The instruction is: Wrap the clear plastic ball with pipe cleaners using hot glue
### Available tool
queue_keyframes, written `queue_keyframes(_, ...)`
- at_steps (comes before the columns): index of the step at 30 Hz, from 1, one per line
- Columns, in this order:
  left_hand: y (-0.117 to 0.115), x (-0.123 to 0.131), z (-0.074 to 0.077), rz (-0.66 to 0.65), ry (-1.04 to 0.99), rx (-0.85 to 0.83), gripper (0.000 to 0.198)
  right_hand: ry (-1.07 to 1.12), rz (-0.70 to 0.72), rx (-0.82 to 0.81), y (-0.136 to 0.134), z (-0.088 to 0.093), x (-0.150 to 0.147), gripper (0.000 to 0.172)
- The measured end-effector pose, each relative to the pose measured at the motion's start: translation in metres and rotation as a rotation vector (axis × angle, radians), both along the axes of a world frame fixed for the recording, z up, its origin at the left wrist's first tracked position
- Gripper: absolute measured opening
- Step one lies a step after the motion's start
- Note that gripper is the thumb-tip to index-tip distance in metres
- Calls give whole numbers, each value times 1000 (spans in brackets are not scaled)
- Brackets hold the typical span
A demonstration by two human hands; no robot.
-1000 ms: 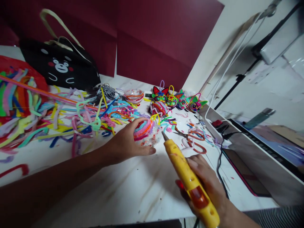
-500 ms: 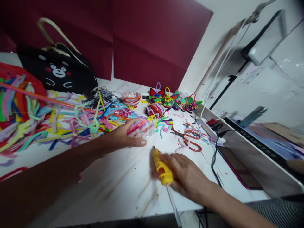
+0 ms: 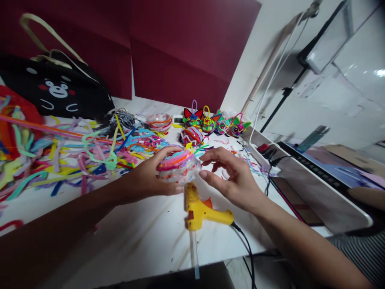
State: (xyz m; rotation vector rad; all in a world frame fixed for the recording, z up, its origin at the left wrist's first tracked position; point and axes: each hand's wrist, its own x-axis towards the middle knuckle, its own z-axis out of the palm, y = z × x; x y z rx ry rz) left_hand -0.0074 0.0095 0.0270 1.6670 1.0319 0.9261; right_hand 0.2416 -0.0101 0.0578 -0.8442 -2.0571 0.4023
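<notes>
My left hand point(image 3: 153, 176) grips a clear round ball point(image 3: 178, 164) partly covered with bands of pink, orange and purple pipe cleaner. Fingers and thumb apart, my right hand point(image 3: 230, 176) is at the ball's right side; whether its fingertips touch the ball I cannot tell. Just below both hands a yellow glue gun point(image 3: 197, 210) lies on the white table, its clear glue stick point(image 3: 195, 253) sticking out toward me and a black cord running off its handle. Behind the ball sits another striped ball point(image 3: 191, 136).
Loose pipe cleaners point(image 3: 75, 160) cover the table's left side, before a black bag point(image 3: 57, 86). Several colourful animal-head ornaments point(image 3: 207, 123) stand at the back, near a striped bowl-like piece point(image 3: 159, 122). A phone point(image 3: 296, 200) lies at right beside a raised board point(image 3: 325, 192).
The glue gun has left my right hand and now lies on the table. My right hand has moved up to the ball, which my left hand still holds.
</notes>
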Motion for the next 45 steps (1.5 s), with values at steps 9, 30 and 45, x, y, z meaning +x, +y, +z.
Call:
queue_keyframes(9,2,2,-8,80,105,226,99,46,-86,-63,9,-1,-26,14)
queue_keyframes(30,18,-8,-29,62,148,359,70,183,-103,-342,11,-16,-35,19)
queue_keyframes(45,7,-3,-26,59,265,502,65,219,-119,-466,7,-16,-39,22)
